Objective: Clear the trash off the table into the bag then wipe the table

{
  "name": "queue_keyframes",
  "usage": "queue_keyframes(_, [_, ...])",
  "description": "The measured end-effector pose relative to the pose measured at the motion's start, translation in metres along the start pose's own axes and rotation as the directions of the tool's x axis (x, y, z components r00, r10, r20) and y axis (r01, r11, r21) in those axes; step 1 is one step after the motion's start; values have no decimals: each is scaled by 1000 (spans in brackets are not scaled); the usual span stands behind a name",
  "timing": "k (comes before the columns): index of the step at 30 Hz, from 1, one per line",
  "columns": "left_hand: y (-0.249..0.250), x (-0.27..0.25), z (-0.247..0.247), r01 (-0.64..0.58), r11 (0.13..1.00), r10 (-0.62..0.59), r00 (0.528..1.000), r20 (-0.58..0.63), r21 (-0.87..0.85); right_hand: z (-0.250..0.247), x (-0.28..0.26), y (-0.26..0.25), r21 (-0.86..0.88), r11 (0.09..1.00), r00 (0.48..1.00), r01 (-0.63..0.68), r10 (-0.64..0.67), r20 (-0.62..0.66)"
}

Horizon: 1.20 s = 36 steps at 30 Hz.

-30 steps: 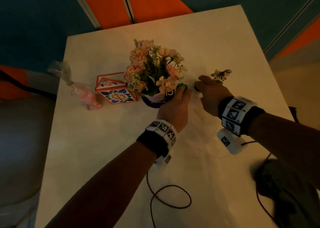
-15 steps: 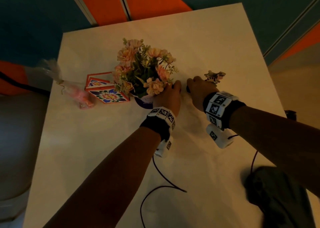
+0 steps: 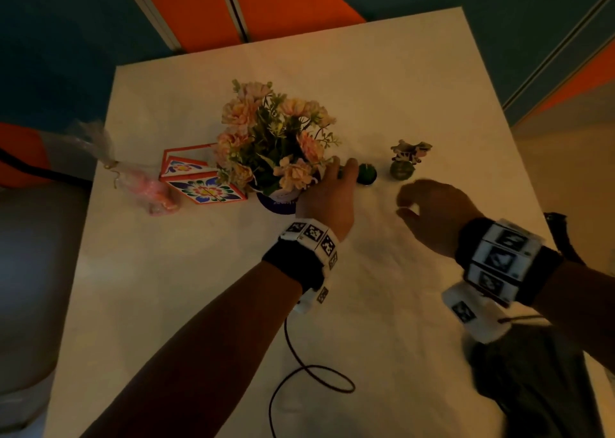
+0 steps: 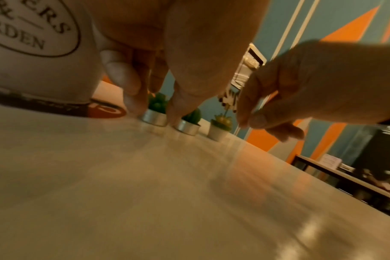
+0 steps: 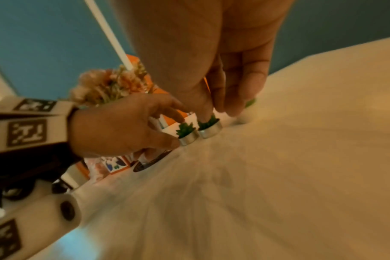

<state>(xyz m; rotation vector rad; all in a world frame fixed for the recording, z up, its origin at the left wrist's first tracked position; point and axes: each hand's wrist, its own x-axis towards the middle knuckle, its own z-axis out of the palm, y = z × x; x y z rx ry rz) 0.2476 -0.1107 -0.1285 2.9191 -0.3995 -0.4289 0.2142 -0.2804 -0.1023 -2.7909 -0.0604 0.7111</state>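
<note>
Two small green cactus tealights in metal cups stand side by side on the white table, right of the flower pot. My left hand pinches the nearer tealight between thumb and finger. The head view hides this tealight under my left hand. The second tealight stands free just beyond those fingertips. My right hand hovers to its right, fingers loosely curled and holding nothing. In the right wrist view its fingertips hang just above the second tealight.
A tiny potted plant with a decorative pick stands right of the tealights. A patterned box and a pink wrapped packet lie left of the flowers. A dark cloth or bag sits at the table's near right corner.
My right hand has let go near the tealights and drawn back to the right and toward me. The left hand has stayed beside the flower pot, its fingers now on a tealight.
</note>
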Motion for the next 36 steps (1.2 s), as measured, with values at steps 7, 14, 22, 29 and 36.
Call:
queue_keyframes(7, [31, 3, -12, -85, 983, 70, 993, -93, -166, 1, 21, 46, 424, 891, 955, -160, 248, -161])
queue_keyframes(14, [29, 19, -7, 27, 991, -26, 1000, 15, -130, 10, 61, 39, 589, 789, 934, -175, 322, -153])
queue_keyframes(22, [25, 34, -2, 41, 992, -40, 999, 17, -117, 15, 76, 34, 657, 735, 937, -169, 326, -124])
queue_keyframes(29, [28, 36, -2, 42, 991, -41, 999, 6, -128, 15, 70, 33, 649, 747, 939, -147, 311, -145])
queue_keyframes(36, [28, 4, -18, -1, 984, -5, 1000, -30, -176, -1, 38, 53, 640, 765, 954, -68, 237, -182])
